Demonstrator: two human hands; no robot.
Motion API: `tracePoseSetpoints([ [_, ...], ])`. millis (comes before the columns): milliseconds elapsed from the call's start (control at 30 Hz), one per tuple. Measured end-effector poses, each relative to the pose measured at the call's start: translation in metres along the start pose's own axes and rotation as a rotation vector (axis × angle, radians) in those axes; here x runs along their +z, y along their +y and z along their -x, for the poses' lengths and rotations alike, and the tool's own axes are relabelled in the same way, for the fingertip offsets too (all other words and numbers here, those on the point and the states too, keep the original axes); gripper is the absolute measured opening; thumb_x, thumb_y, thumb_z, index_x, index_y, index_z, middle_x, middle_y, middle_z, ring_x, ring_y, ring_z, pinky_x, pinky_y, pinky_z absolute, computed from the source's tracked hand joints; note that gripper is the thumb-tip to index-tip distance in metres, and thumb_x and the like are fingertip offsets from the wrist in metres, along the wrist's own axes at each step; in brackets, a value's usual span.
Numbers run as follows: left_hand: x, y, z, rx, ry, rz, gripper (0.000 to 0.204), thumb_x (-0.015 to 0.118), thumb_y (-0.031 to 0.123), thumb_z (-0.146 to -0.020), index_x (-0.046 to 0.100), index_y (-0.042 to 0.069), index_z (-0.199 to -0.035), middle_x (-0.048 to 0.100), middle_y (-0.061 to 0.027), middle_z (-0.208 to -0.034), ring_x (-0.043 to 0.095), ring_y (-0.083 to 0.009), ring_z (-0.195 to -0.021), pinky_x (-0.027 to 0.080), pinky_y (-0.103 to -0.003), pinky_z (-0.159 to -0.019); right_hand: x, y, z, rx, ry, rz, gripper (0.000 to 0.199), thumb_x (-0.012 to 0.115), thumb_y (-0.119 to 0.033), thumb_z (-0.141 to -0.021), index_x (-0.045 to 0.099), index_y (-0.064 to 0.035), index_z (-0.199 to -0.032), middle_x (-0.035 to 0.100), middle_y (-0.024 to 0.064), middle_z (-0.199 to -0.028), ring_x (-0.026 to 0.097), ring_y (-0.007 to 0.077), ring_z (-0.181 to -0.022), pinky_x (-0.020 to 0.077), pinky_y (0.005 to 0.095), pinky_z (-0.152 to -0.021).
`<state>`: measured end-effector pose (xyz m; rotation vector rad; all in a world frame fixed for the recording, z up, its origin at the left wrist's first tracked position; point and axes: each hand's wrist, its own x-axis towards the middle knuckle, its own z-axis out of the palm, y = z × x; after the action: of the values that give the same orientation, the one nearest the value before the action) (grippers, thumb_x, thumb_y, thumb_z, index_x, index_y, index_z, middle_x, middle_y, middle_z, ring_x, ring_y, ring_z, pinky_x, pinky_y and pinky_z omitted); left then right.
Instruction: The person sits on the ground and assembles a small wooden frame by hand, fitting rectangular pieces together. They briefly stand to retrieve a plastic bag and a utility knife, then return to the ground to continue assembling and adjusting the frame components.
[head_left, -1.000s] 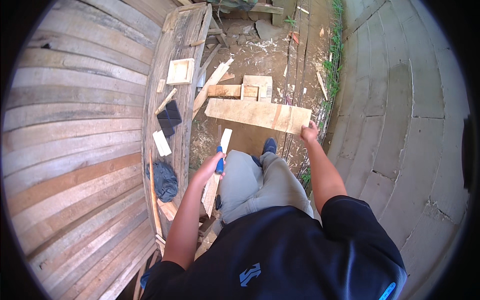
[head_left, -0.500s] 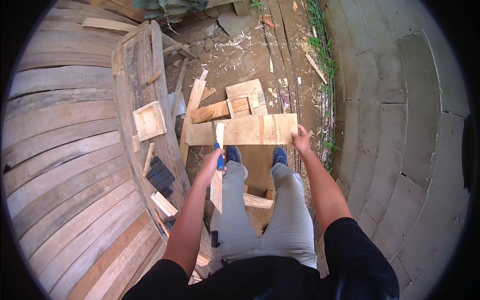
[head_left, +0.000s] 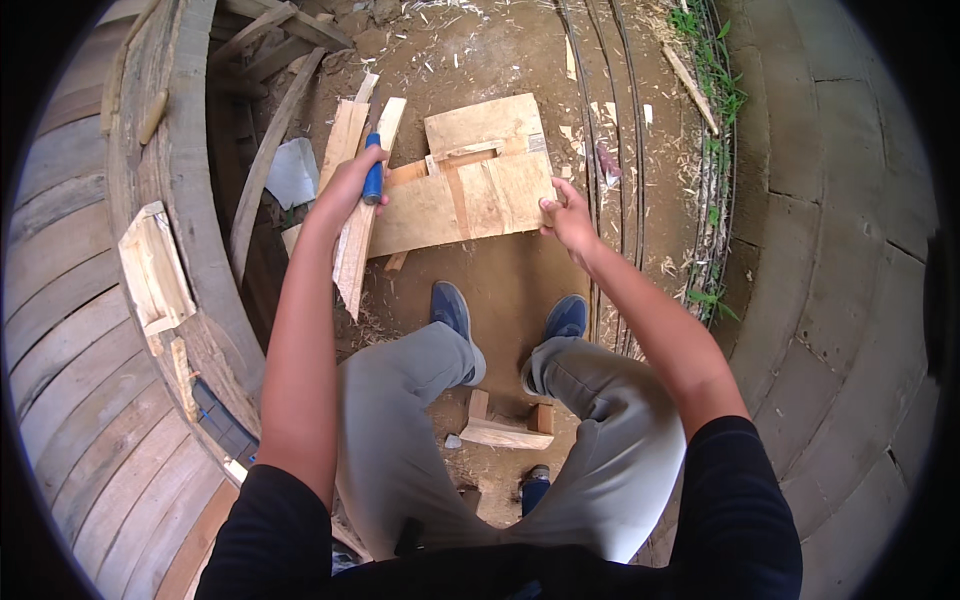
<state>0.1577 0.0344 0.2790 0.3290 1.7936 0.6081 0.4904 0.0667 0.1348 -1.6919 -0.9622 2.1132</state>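
Note:
My left hand (head_left: 348, 188) is closed around a blue-handled tool (head_left: 374, 172) with a narrow dark blade, together with a pale wood strip (head_left: 352, 250). Its blade runs away from me along the strip, and its exact kind is unclear. From the right, my right hand (head_left: 570, 215) grips the end of a wide flat board (head_left: 470, 200), thumb on top. The board's left part passes behind the strip and left hand. Beyond it, partly covered, lies another pale board (head_left: 485, 120) on the ground with a small wooden frame piece (head_left: 462, 158).
At the left runs a worn wooden bench (head_left: 190, 110) carrying a shallow wooden tray (head_left: 158, 268). Long dark rods (head_left: 625, 120) lie along the right, beside grass and a grey wall (head_left: 830, 230). A small wooden piece (head_left: 508, 433) lies behind my shoes (head_left: 565, 318).
Both hands have carried the board, strip and tool forward, over the pieces on the ground. The board now slants, its right end farther away. My view has shifted, with the bench farther left.

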Motion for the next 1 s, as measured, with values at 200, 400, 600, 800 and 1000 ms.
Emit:
tracePoseSetpoints([
  [200, -0.012, -0.001, -0.038, 0.081, -0.056, -0.098, 0.047, 0.059, 0.045, -0.09, 0.054, 0.003, -0.113, 0.061, -0.0083, -0.095, 0.06, -0.0136, -0.062, 0.05, -0.028, -0.049, 0.022, -0.023, -0.018, 0.039, -0.067, 0.072, 0.04, 0.055, -0.008, -0.101, 0.047, -0.0136, -0.139, 0.064, 0.0067, -0.1, 0.061, 0.0136, -0.085, 0.0589, 0.0304, -0.072],
  [400, -0.013, 0.003, -0.065, 0.204, -0.058, -0.269, 0.047, 0.059, 0.047, -0.089, 0.056, 0.005, -0.109, 0.061, -0.006, -0.092, 0.059, -0.0111, -0.061, 0.05, -0.026, -0.048, 0.033, -0.018, -0.038, 0.012, -0.065, 0.105, 0.044, 0.051, -0.004, -0.102, 0.041, -0.0112, -0.144, 0.06, 0.0131, -0.12, 0.063, 0.0177, -0.098, 0.0615, 0.0303, -0.074],
  [600, 0.005, 0.001, -0.048, 0.377, -0.047, -0.305, 0.051, 0.062, 0.047, -0.084, 0.054, 0.005, -0.113, 0.054, -0.0057, -0.086, 0.059, -0.0136, -0.064, 0.05, -0.027, -0.049, 0.028, -0.001, -0.043, -0.084, -0.049, 0.088, 0.044, 0.05, -0.003, -0.101, 0.041, -0.0118, -0.143, 0.061, 0.0105, -0.119, 0.063, 0.017, -0.098, 0.0616, 0.0302, -0.074],
  [800, 0.007, -0.017, -0.042, 0.374, -0.026, -0.309, 0.05, 0.06, 0.049, -0.087, 0.055, 0.007, -0.113, 0.057, -0.0057, -0.093, 0.06, -0.0107, -0.066, 0.051, -0.024, -0.05, 0.039, 0.007, -0.031, -0.117, -0.049, 0.105, 0.039, 0.05, -0.003, -0.099, 0.045, -0.0135, -0.136, 0.061, 0.0086, -0.118, 0.062, 0.0167, -0.101, 0.0616, 0.0306, -0.074],
  [1000, -0.005, -0.021, -0.042, 0.338, -0.066, -0.296, 0.05, 0.06, 0.048, -0.086, 0.054, 0.006, -0.111, 0.056, -0.0051, -0.091, 0.059, -0.0108, -0.065, 0.051, -0.025, -0.051, 0.043, 0.012, -0.03, -0.136, -0.027, 0.11, 0.036, 0.049, -0.004, -0.1, 0.045, -0.0133, -0.135, 0.06, 0.0092, -0.118, 0.061, 0.0171, -0.102, 0.0624, 0.0313, -0.072],
])
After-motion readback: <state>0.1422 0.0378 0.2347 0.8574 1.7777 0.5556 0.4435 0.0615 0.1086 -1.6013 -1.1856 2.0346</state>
